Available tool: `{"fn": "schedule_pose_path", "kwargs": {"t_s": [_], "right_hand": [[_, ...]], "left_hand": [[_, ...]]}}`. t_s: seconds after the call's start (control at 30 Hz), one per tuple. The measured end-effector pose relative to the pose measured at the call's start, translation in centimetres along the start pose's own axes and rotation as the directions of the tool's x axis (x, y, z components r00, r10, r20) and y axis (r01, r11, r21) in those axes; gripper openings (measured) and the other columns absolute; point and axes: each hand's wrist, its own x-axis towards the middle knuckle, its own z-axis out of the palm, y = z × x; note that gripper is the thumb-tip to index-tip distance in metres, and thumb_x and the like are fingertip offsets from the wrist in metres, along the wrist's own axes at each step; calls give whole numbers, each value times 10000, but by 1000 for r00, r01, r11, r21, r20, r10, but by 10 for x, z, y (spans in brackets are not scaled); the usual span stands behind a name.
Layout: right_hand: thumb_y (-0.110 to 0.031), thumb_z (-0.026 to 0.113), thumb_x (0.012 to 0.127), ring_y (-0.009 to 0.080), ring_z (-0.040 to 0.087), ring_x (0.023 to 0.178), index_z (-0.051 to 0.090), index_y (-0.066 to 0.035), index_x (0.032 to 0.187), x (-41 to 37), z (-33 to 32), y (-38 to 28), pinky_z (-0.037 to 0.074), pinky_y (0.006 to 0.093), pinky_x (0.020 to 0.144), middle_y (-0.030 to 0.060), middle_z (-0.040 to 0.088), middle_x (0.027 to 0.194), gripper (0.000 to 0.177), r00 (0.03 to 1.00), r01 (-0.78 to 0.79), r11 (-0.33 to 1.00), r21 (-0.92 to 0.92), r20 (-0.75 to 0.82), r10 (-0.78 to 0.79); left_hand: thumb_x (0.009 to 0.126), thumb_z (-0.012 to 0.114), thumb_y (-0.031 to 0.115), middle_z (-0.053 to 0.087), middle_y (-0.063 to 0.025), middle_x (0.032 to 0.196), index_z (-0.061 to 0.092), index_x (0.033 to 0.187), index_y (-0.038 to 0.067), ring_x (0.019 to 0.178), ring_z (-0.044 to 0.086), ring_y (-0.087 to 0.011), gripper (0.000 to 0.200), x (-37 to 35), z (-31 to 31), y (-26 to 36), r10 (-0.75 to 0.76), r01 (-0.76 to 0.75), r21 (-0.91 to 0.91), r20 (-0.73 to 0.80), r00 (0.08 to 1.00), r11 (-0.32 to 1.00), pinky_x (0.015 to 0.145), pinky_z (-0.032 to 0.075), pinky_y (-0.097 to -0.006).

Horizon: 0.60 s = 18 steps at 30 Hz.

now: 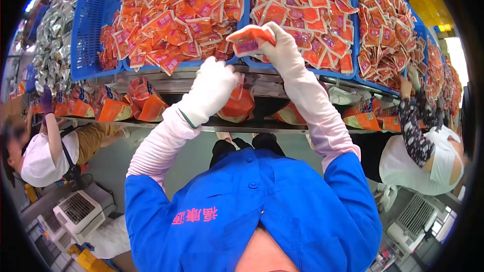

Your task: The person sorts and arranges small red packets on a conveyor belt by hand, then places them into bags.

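My right hand [282,50], in a white glove, is raised over the front edge of the blue crates. Its fingers pinch a small orange sachet [250,40] with a purple label and pale edges. To the left and a bit lower, my left hand [210,90] is closed, also gloved in white; I cannot tell what its curled fingers hold. Right beside it, partly hidden by the glove, hangs a larger orange bag [237,106]. Beyond both hands, similar sachets fill a blue crate [245,17] on each side of a shared wall.
More orange bags [151,105] line the rail below the crates. Silver packets [55,35] are piled at far left, and another sachet crate [359,30] stands right. A person [423,156] works at my right, another person [45,151] at my left.
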Motion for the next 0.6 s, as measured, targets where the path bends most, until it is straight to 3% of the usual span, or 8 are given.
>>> {"fn": "schedule_pose_path", "kwargs": {"t_s": [0.07, 0.13, 0.27, 0.3, 0.33, 0.4, 0.53, 0.6], "right_hand": [[-112, 745, 941, 113, 554, 714, 643, -61, 1070, -10, 13, -2, 515, 302, 698, 48, 693, 851, 172, 996, -79, 994, 79, 38, 76], [-125, 752, 940, 111, 596, 753, 642, -62, 1090, -16, 28, -6, 527, 309, 718, 58, 708, 870, 197, 994, 105, 991, -80, 22, -104], [-142, 717, 982, 120, 673, 872, 658, -65, 1093, -19, 41, -22, 548, 305, 788, 89, 744, 963, 147, 988, 95, 989, 116, -129, -80], [-130, 697, 997, 113, 666, 942, 658, -58, 1146, -14, 53, -20, 541, 290, 857, 79, 746, 1039, 170, 990, 137, 952, 276, -8, -140], [-118, 741, 964, 107, 644, 1020, 636, -50, 1249, -17, 51, -22, 519, 283, 935, 50, 731, 1104, 311, 956, -40, 894, 447, 276, -96], [-119, 777, 935, 99, 627, 1056, 626, -40, 1298, -25, 75, -19, 498, 281, 987, 31, 717, 1131, 401, 887, -193, 866, 461, 460, -47], [-125, 762, 943, 111, 660, 1074, 660, -64, 1274, -4, 81, 12, 530, 297, 963, 38, 735, 1152, 352, 886, -359, 663, 656, 463, 21], [-95, 724, 962, 145, 690, 1034, 672, -51, 1247, 9, 65, -23, 549, 312, 921, 63, 751, 1122, 293, 933, -241, 788, 566, 359, 28]], "left_hand": [[801, 655, 126, 691, -65, 809, 712, 815, 101, 818, 676, -252, 64, -5, -8, -9, -37, 30, 86, 87, 996, 996, 796, 472, -382], [772, 677, 115, 691, -82, 808, 719, 845, 99, 782, 683, -276, 86, -14, -1, -18, -54, 48, 34, 200, 978, 998, 745, 490, -403], [868, 705, 97, 686, -128, 850, 717, 1009, 44, 854, 718, -307, 151, -28, -38, -38, -280, 247, -314, -64, 958, 917, 772, 557, -421], [914, 681, 87, 698, -118, 890, 707, 1053, 29, 899, 728, -258, 153, -31, -38, -38, -389, 327, -462, -43, 920, 824, 786, 557, -379], [960, 658, 77, 709, -108, 930, 697, 1097, 15, 943, 737, -209, 156, -34, -38, -35, -492, 390, -596, -9, 871, 702, 800, 558, -336], [981, 645, 76, 715, -95, 964, 683, 1125, 2, 980, 722, -169, 166, -40, -38, -31, -552, 423, -713, 60, 832, 560, 829, 548, -307], [913, 736, 89, 716, -89, 1158, 664, 1162, 24, 1091, 679, -161, 268, -69, -28, -22, -673, 166, -986, 108, 732, 21, 928, 524, -317], [845, 790, 129, 699, -102, 1192, 672, 1127, 53, 1132, 659, -240, 315, -95, -40, -24, -502, 455, -556, 76, 861, 695, 1010, 500, -414]]}}
